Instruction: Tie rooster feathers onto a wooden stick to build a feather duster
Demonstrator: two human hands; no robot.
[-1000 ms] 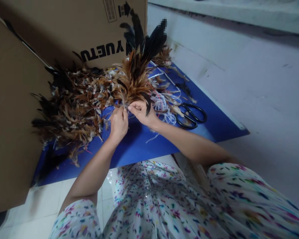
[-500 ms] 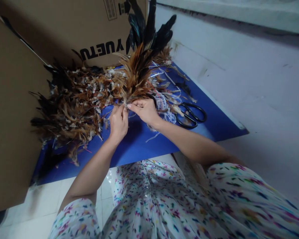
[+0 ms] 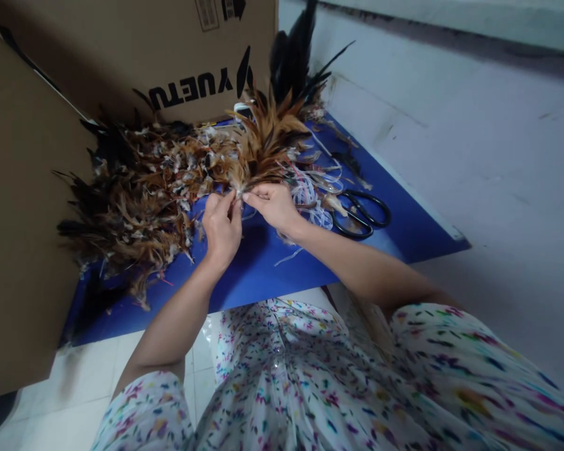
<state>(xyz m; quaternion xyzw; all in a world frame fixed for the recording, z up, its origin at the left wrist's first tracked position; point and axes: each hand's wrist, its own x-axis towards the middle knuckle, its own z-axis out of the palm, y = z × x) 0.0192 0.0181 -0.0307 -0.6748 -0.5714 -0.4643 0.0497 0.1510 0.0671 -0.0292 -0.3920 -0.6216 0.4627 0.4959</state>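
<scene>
A bunch of feathers (image 3: 269,134), brown and golden below with long black ones at the top, stands up from my fingers. My left hand (image 3: 222,228) pinches its pale, fluffy base between thumb and fingers. On the other side of that base, my right hand (image 3: 275,207) grips with thumb and fingertips, its fingers curled behind the feathers. The two hands almost meet over the blue table (image 3: 251,275). Exactly how the quill ends are bound between the fingertips is too small to tell.
To the left lies a large heap of brown and black feathers (image 3: 141,207). Right of my hands are tangled white plastic strips (image 3: 310,194) and black-handled scissors (image 3: 364,213). A cardboard box (image 3: 178,37) stands behind, another cardboard panel (image 3: 23,219) at left, and a pale wall (image 3: 451,138) at right.
The feather bunch has turned and tilted to the right, uncovering more of the box's printing and a small white object behind it. Both hands stay nearly in place at its base.
</scene>
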